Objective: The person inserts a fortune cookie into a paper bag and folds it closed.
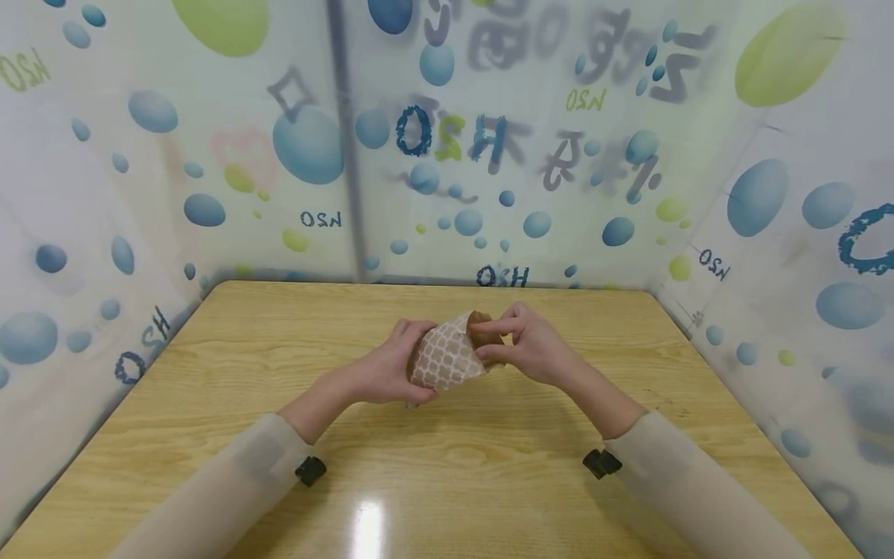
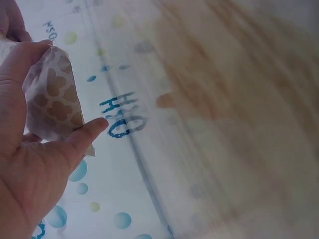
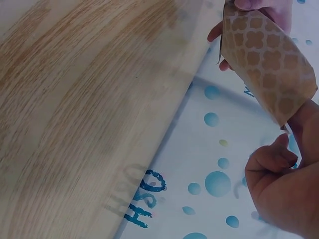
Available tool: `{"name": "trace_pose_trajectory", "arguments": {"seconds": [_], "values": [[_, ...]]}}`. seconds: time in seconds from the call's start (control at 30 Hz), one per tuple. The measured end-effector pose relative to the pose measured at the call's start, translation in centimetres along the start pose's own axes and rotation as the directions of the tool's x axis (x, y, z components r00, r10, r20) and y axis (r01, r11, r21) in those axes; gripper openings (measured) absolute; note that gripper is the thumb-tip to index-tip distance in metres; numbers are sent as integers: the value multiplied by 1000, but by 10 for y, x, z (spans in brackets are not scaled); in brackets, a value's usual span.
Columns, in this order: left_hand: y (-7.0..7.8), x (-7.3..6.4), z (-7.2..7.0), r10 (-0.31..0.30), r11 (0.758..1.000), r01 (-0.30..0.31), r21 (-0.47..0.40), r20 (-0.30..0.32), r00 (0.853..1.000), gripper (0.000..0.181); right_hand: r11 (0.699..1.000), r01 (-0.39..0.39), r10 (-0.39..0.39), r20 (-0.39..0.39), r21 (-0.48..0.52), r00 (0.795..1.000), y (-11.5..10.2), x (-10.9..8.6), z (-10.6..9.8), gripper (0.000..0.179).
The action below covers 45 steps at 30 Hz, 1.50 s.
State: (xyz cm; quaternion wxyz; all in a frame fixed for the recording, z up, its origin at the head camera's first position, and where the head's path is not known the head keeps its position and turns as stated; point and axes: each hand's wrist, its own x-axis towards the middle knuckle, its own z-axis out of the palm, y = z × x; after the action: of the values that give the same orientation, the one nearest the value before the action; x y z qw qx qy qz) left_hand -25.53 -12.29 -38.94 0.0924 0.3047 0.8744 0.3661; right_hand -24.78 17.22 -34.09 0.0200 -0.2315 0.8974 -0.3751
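A small brown paper bag (image 1: pixel 447 355) with a white lattice pattern is held tilted above the table, its mouth toward the right. My left hand (image 1: pixel 391 365) grips the bag's closed end, thumb below and fingers over the top; the left wrist view shows the left hand (image 2: pixel 45 164) around the patterned side. At the mouth, my right hand (image 1: pixel 531 345) has a finger inside and the thumb at the lower rim. In the right wrist view, the right hand (image 3: pixel 284 184) has its finger passing into the bag (image 3: pixel 269 59). The bag's inside is mostly hidden.
The wooden table (image 1: pixel 454 481) lies beneath both hands. Printed white curtains (image 1: pixel 454 256) with blue and green dots stand along its back and sides. A small black clip (image 1: pixel 310 470) hangs by the left sleeve, another black clip (image 1: pixel 602 463) by the right.
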Motion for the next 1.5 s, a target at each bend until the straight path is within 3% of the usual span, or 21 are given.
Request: {"name": "trace_pose_trajectory", "arguments": {"seconds": [0.27, 0.5, 0.67, 0.83, 1.0, 1.1, 1.27, 1.37, 1.5], "values": [[-1, 0, 2, -15, 1000, 15, -12, -6, 1000, 110, 1000, 4, -4, -13, -16, 1000, 0, -1, 1, 44], [3, 0, 3, -1, 1000, 0, -14, -45, 999, 114, 997, 39, -31, -117, 64, 993, 6, -6, -3, 41], [4, 0, 3, -5, 1000, 5, 7, -86, 996, 115, 988, 12, 17, -183, 153, 983, 12, -11, -7, 45], [5, 2, 4, -22, 1000, 24, 13, -128, 992, 117, 951, -29, 66, -109, 307, 992, 16, -13, -5, 62], [8, 6, 7, -46, 999, 47, 3, -165, 985, 121, 922, -42, 41, 10, 385, 999, 9, -10, 9, 78], [10, 10, 11, -74, 997, 76, 3, -192, 979, 125, 927, -33, 36, -3, 373, 999, 3, -8, 20, 76], [18, 13, 19, -108, 994, 111, 1, -214, 971, 128, 962, -14, 46, -112, 272, 993, 0, -6, 29, 57], [20, 11, 19, -110, 994, 105, -35, -207, 972, 114, 977, 29, 10, -178, 212, 984, 1, -6, 26, 44], [20, 8, 14, -49, 988, 13, -153, -236, 970, 82, 985, 85, -50, -219, 153, 974, 3, -6, 18, 36]]}}
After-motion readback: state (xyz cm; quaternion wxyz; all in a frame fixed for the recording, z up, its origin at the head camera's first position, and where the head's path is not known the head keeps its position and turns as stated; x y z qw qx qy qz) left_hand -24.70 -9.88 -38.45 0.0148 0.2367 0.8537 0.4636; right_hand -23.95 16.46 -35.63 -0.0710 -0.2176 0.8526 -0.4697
